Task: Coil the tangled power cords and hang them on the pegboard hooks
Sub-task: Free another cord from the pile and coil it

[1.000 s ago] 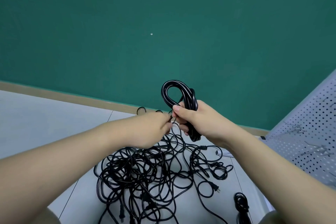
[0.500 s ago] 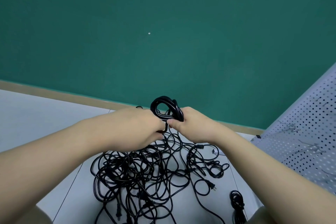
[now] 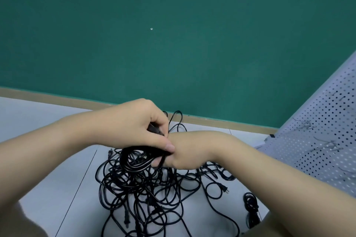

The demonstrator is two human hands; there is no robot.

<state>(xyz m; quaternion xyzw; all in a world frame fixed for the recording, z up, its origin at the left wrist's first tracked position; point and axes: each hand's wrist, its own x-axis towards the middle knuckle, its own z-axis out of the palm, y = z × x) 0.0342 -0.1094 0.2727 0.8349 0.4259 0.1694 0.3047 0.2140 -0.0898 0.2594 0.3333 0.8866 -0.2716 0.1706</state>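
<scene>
Black coiled cord [image 3: 134, 163] hangs between your touching hands. Your left hand [image 3: 138, 127] and right hand [image 3: 185, 152] both grip it above the tangled pile [image 3: 150, 194].

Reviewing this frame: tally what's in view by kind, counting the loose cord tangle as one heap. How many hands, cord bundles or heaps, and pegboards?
Hands: 2, the left hand and the right hand, both gripping the coiled cord.
Cord groups: 3, namely that held coil, the tangled heap on the floor, and a small coiled bundle lying apart.
Pegboards: 1, the white pegboard.
Total: 6.
</scene>
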